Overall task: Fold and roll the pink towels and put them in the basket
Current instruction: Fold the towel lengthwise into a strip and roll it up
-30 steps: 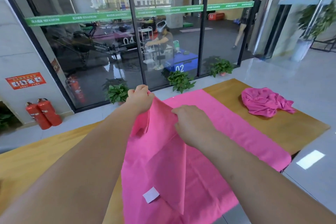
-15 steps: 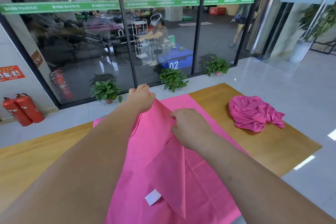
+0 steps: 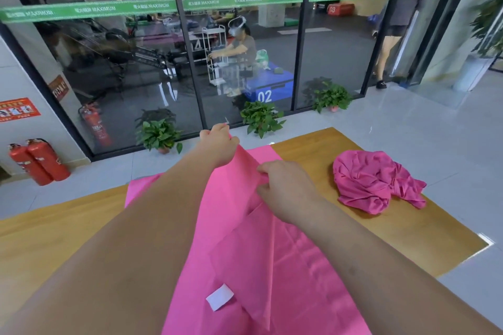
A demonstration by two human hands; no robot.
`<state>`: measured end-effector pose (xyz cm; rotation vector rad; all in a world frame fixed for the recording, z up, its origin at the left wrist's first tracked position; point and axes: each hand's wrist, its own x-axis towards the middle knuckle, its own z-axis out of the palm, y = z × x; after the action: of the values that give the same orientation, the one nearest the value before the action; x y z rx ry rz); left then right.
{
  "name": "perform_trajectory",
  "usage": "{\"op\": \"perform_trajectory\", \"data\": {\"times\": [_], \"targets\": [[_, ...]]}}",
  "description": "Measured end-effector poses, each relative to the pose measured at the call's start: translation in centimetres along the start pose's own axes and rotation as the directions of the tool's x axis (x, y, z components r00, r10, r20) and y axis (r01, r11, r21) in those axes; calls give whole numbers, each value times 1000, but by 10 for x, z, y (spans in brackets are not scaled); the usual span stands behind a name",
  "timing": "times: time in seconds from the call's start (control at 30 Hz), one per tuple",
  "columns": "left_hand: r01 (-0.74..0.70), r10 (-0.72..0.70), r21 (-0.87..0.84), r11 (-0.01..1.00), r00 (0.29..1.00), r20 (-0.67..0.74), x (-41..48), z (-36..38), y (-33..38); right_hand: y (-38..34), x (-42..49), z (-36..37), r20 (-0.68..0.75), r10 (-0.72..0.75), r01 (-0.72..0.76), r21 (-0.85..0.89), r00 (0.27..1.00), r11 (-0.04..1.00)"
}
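Though mostly on table (image 3: 394,239), pink towel (image 3: 285,266) in left hand (image 3: 217,143), right hand (image 3: 287,189)

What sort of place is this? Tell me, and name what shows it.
Probably a gym lobby: behind the glass wall stand what looks like a rowing machine and a blue box marked 02.

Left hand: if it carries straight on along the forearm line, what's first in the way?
Nothing on the table: the left hand, gripping the pink towel, points past its far edge. Next in line looks like the potted plant on the floor, though the hand may pass above it; depth unclear.
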<state>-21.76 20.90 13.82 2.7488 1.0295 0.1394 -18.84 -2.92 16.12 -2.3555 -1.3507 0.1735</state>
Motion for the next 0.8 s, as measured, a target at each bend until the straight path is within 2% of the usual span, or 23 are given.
{"op": "perform_trajectory", "data": {"times": [0.3,0.37,0.5,0.67,0.8], "targets": [[97,-96,-27,995,995,10,39,55,82,107,12,-6,1,-5,5,124,1000,992],[80,-80,-2,997,996,48,47,72,101,130,13,-3,24,2,-5,133,1000,991],[94,-90,-71,993,994,59,66,104,125,175,15,7,67,25,-36,182,997,983],[117,-112,-40,992,987,112,95,139,142,222,22,13,88,39,-62,269,995,961],[52,-46,-34,998,988,146,113,165,162,263,29,29,108,99,-127,296,989,947]]}}
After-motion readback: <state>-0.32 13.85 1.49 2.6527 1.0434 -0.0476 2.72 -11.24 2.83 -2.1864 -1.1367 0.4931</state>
